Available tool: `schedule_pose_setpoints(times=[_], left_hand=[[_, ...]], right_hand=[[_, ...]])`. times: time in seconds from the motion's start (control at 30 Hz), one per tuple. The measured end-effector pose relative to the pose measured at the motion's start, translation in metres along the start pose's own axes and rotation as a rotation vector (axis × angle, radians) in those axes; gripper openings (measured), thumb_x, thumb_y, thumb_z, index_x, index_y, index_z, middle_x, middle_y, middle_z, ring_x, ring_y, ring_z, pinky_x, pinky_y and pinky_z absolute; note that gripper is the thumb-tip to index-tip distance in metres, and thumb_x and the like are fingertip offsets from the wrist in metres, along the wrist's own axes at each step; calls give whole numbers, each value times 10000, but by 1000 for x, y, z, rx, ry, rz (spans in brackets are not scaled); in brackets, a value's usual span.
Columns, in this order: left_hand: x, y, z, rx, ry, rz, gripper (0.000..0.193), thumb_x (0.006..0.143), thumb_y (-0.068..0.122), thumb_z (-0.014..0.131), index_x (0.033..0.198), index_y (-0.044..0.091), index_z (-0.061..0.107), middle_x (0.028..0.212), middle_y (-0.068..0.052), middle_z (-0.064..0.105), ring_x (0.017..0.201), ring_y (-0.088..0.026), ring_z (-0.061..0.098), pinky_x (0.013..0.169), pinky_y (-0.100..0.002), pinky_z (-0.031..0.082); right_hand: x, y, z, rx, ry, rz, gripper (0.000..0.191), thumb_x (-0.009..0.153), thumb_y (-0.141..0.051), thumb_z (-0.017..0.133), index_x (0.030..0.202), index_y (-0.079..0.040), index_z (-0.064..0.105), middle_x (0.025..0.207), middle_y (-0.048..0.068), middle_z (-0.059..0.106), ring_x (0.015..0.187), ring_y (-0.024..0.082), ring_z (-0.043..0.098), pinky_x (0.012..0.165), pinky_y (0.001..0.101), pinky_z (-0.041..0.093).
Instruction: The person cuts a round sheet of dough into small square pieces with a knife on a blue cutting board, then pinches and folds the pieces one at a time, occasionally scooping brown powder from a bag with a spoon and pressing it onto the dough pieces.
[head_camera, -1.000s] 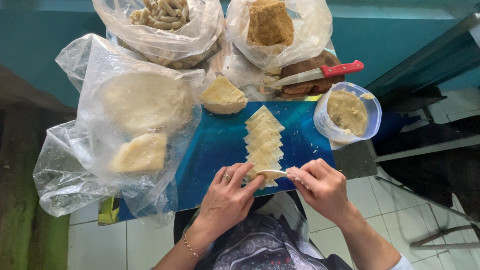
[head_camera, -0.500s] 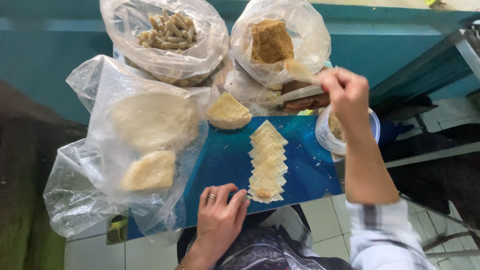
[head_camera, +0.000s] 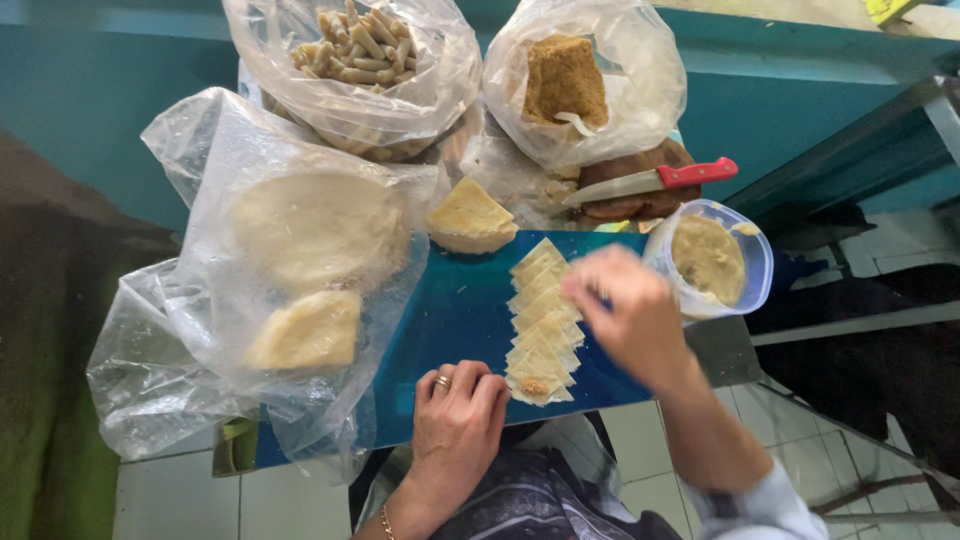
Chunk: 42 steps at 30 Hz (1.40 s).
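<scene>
Wrappers (head_camera: 540, 325), pale triangular sheets of dough, lie overlapped in a row running from the back edge of the blue board (head_camera: 450, 320) down to its near edge, a little right of the middle. The nearest sheet carries a small dab of brown filling. The right hand (head_camera: 630, 315) hovers blurred over the right side of that row, fingers curled; whether it holds anything I cannot tell. The left hand (head_camera: 458, 415), a ring on one finger, rests loosely curled with its fingertips on the board's near edge, just left of the nearest wrapper, gripping nothing.

Open blue surface remains only in the strip between the wrapper row and the clear plastic bags (head_camera: 290, 290) of dough that overhang the board's left edge. A loose stack of wrappers (head_camera: 470, 215) sits at the back edge. Just off the right edge stands a clear tub of paste (head_camera: 715, 260). Behind it a red-handled knife (head_camera: 650, 182) lies across a brown block. Two more bags sit at the back, one of rolled pieces (head_camera: 355, 50), one holding a brown slab (head_camera: 565, 80). Teal wall behind, pale floor tiles below.
</scene>
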<state>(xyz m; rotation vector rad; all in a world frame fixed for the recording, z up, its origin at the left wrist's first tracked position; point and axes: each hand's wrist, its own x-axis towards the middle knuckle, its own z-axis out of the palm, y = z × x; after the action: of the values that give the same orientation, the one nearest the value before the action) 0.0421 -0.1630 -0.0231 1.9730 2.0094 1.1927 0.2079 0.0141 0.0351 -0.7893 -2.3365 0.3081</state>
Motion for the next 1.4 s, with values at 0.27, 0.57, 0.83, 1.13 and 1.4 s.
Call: schedule_pose_setpoints(times=[0.27,0.57,0.83,1.13,1.4], left_hand=[[-9,17,5,-66,34,9,72,867,133,728,913,109,679,874,-24,680,832,-245,647,810,-417,450],[-12,34,9,-146,64,69,141,857,75,754,988,79,701,978,-45,743,839,-237,681,709,-369,497],[-8,26,13,-165,19,141,200,839,86,780,1020,73,697,1005,-52,736,889,-239,683,739,-367,507],[3,15,13,-151,-133,222,258,826,-2,727,1068,50,653,948,-73,691,868,-261,650,740,-385,509],[9,17,19,-238,-77,124,120,863,33,713,961,71,655,854,-75,676,810,-294,636,721,-404,523]], right_hand=[[-125,-38,-6,7,-49,232,238,776,-194,836,979,-101,755,910,34,697,795,201,709,665,322,557],[-141,-32,3,243,-3,364,114,822,-86,795,921,-76,741,915,33,725,734,154,716,610,286,568],[-136,-34,17,373,43,352,188,828,-33,808,1007,-54,753,933,53,745,750,137,708,645,280,577],[-124,-36,15,302,1,126,413,733,-95,864,1113,-36,715,1018,62,753,898,235,705,754,341,576],[-117,-31,24,176,-14,63,257,841,-106,828,1082,-98,740,999,54,745,884,246,714,731,348,581]])
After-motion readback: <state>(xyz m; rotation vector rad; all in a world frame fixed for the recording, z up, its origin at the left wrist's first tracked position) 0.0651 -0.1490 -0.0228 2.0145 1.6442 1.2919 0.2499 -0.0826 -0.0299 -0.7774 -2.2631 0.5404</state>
